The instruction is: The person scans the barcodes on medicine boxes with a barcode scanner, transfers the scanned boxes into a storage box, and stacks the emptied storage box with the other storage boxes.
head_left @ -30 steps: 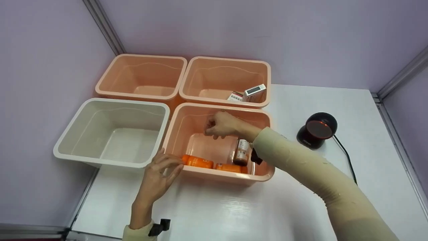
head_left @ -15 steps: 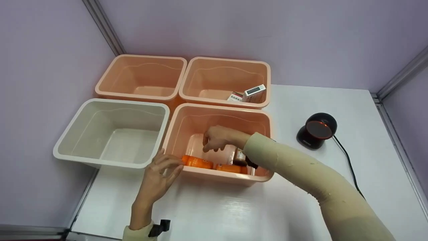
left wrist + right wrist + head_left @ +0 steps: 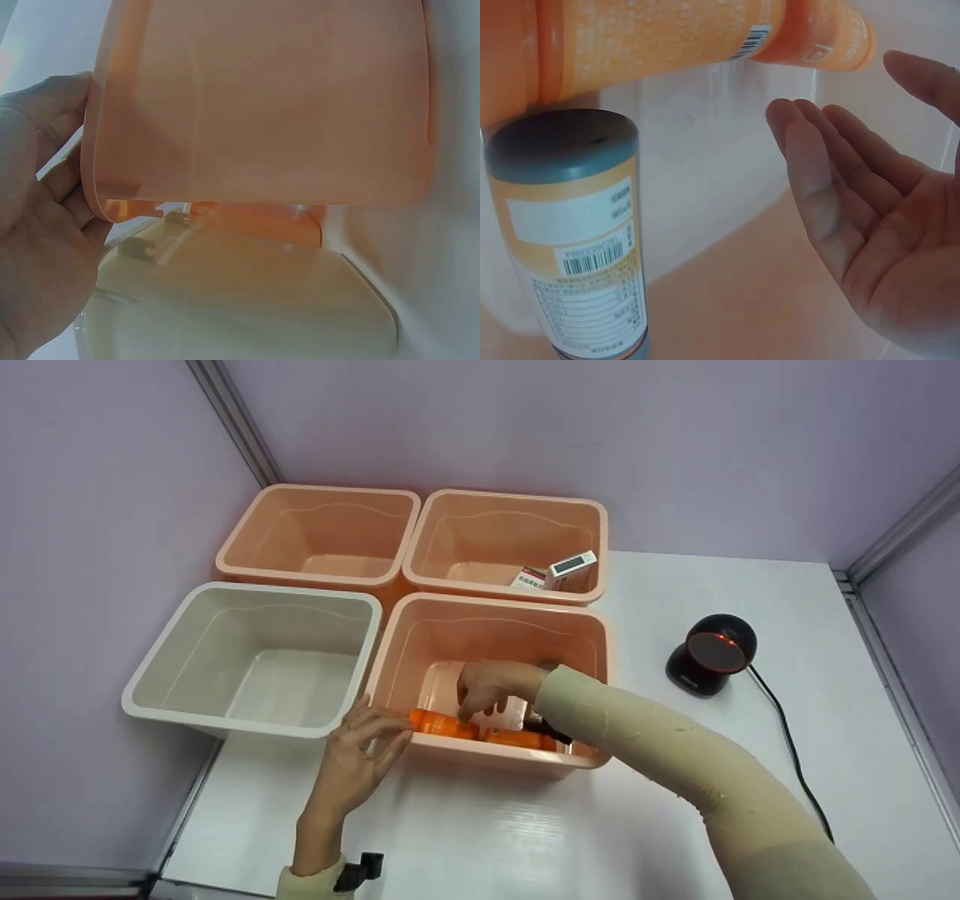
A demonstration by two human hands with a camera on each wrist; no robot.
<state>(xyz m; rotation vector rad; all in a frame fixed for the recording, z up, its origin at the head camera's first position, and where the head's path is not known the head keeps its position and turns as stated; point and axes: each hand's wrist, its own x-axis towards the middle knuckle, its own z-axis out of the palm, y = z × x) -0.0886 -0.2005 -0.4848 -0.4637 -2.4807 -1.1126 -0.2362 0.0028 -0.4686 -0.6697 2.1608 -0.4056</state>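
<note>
My left hand [image 3: 356,754] pinches the near left corner of the front peach bin [image 3: 491,761], as the left wrist view shows with the bin's outer wall [image 3: 277,105]. My right hand [image 3: 487,686] reaches down inside that bin, palm empty. In the right wrist view its thumb and fingers [image 3: 817,187] stand apart near the end of an orange bottle [image 3: 836,37]. Two orange bottles lie along the near wall, the left one [image 3: 442,725] just below my right fingertips, the other [image 3: 517,737] further right. A brown bottle [image 3: 581,232] with a dark cap is mostly hidden by my right arm in the head view.
Left of the front peach bin stands a grey bin [image 3: 300,682]. Two more peach bins line the back wall; the back right one [image 3: 502,502] holds small boxes [image 3: 571,570]. A black scanner-like stand [image 3: 712,652] with a cable [image 3: 787,735] is on the right.
My right hand has come down and nearer inside the front bin, toward the left orange bottle, its arm covering more of the brown bottle. My left hand has stayed put.
</note>
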